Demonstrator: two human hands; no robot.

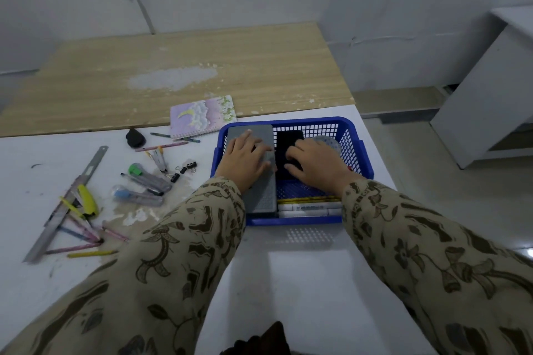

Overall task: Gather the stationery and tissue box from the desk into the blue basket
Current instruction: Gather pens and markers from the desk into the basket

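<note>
Head view: my left hand (248, 157) lies flat, fingers straight, on the grey tissue box (261, 196) along the left wall of the blue basket (291, 221). My right hand (317, 161), fingers bent, touches a black object (288, 138) inside; I cannot tell whether it grips

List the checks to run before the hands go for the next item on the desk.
1. Grey rectangular box inside the blue plastic basket: ok, it lies along the left wall.
2. Left hand free to leave: ok, it rests flat on the grey box.
3. Right hand free to leave: cannot tell. Its fingers lie on a flat black object in the basket, and the grip is unclear.
4. Room in the basket: ok, bare mesh shows between the black object and the white markers.
5. White desk cleared of stationery: not ok. The purple spiral notebook, long metal ruler and loose pencils lie outside, left of the basket.
</note>
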